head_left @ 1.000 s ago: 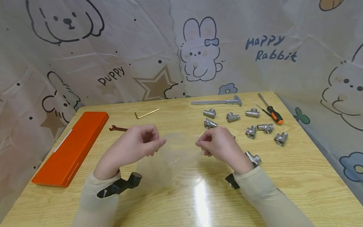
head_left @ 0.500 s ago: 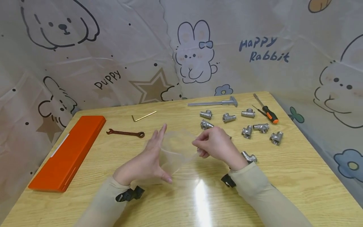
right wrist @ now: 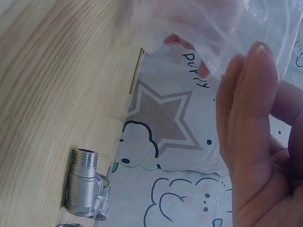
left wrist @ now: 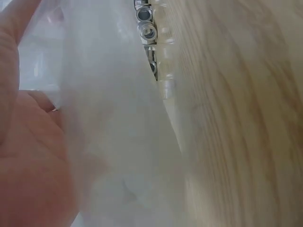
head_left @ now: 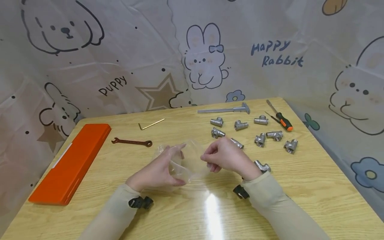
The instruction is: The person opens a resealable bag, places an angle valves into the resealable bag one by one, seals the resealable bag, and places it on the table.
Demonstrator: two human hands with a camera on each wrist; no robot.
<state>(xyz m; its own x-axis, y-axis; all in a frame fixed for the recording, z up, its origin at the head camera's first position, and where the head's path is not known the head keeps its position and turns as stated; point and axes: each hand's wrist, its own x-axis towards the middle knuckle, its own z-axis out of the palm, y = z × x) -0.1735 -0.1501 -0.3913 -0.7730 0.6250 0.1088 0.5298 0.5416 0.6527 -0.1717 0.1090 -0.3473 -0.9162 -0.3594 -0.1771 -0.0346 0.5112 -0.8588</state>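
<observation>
A clear plastic bag [head_left: 193, 163] is held up between both hands over the middle of the table. My right hand [head_left: 226, 155] pinches the bag's right edge between thumb and fingers. My left hand [head_left: 156, 171] is at the bag's left side, thumb spread well apart from the fingers, with film draped across them. In the left wrist view the bag [left wrist: 113, 118] runs beside the palm. The right wrist view has the bag [right wrist: 265, 23] above the right fingertips. Close by the right hand lie metal tee fittings, one [head_left: 237, 143] partly hidden behind it.
Several more tee fittings [head_left: 260, 140] lie at the right. Behind them are a vernier caliper [head_left: 225, 110] and screwdrivers [head_left: 283, 120]. On the left are a long orange case [head_left: 72, 163], a combination wrench [head_left: 132, 142] and a hex key [head_left: 152, 124]. A printed curtain [head_left: 135, 50] hangs behind the table.
My left hand let go of its pinch, spread its fingers at the bag and moved right, its fingers now more curved. The right hand keeps its pinch. The view shifted slightly.
</observation>
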